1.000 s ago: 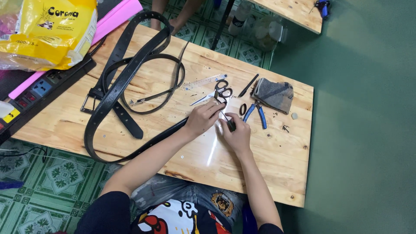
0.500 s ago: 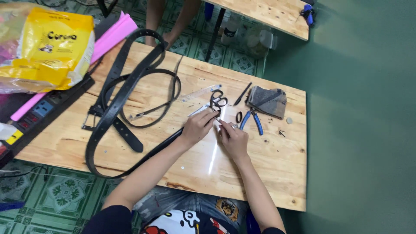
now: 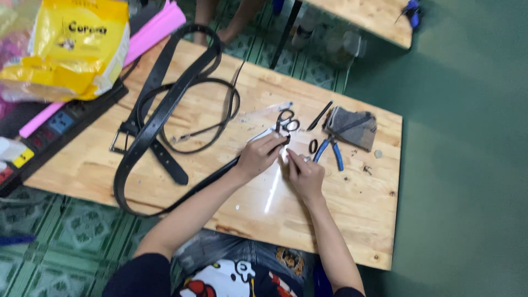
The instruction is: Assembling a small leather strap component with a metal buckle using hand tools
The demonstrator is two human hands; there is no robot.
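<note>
A long black leather belt [image 3: 159, 118] with a metal buckle lies looped across a low wooden table [image 3: 352, 198]. My left hand [image 3: 258, 157] pinches the belt's end near the table's middle. My right hand [image 3: 304, 175] is close beside it, fingers curled on something small that I cannot make out. Black-handled scissors [image 3: 285, 120] lie just beyond my hands. Blue-handled pliers [image 3: 330, 151] rest to the right of them.
A grey cloth pouch [image 3: 352, 126] and a thin dark tool [image 3: 320, 115] lie at the table's right. A thin black strap [image 3: 212, 129] curls inside the belt loop. A yellow bag [image 3: 71, 47], pink roll [image 3: 151, 30] and power strip [image 3: 49, 135] sit left. Another person's legs [image 3: 220, 16] stand behind.
The view has shifted a little; my two hands stay together at the belt's end with only slight finger movement.
</note>
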